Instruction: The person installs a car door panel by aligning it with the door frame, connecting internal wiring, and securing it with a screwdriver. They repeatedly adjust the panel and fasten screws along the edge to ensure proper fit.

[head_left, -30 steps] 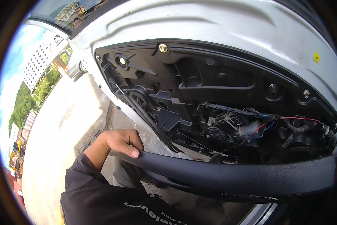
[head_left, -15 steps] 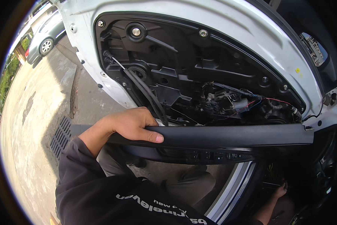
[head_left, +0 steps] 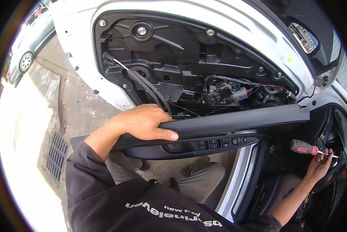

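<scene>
My left hand [head_left: 145, 123] is closed over the upper edge of a black door trim panel [head_left: 235, 119], thumb on the near side. The panel is apart from the white car door [head_left: 75, 50], tilted so that its switch cluster [head_left: 219, 144] faces up. Dark cables [head_left: 146, 85] run from the door's black inner carrier [head_left: 173, 54] down behind the panel near my left hand. Off to the right, my right hand [head_left: 318, 167] pinches a screwdriver [head_left: 304, 147] by its thin shaft. Its grey and pink handle points left, away from my fingers.
A motor with wiring [head_left: 231, 92] is exposed low on the door carrier. The white door sill [head_left: 241, 181] and the dark car interior lie at the lower right. On the concrete at left are a drain grate [head_left: 56, 156] and a parked silver car [head_left: 32, 42].
My right hand has risen from the dark interior, bringing the screwdriver into sight. The panel's right end has tipped up, and its switches show more clearly. My left hand keeps its grip.
</scene>
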Demonstrator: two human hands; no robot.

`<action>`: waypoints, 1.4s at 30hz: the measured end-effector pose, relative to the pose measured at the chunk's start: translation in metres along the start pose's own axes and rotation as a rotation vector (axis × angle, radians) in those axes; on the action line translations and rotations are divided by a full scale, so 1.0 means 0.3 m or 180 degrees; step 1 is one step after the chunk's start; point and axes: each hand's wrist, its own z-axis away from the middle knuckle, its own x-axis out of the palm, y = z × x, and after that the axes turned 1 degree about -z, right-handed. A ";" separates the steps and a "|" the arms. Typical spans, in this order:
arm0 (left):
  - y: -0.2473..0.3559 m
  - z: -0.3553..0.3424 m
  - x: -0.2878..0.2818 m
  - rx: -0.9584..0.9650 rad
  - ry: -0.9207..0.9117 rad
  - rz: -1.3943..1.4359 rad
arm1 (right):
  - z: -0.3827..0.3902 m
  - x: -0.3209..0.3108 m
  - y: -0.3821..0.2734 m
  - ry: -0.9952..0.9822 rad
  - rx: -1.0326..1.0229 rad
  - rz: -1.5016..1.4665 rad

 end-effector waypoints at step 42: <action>0.012 0.191 -0.112 -0.0295 0.2977 -0.1242 | 0.261 1.250 0.572 -0.3423 -0.1069 0.3952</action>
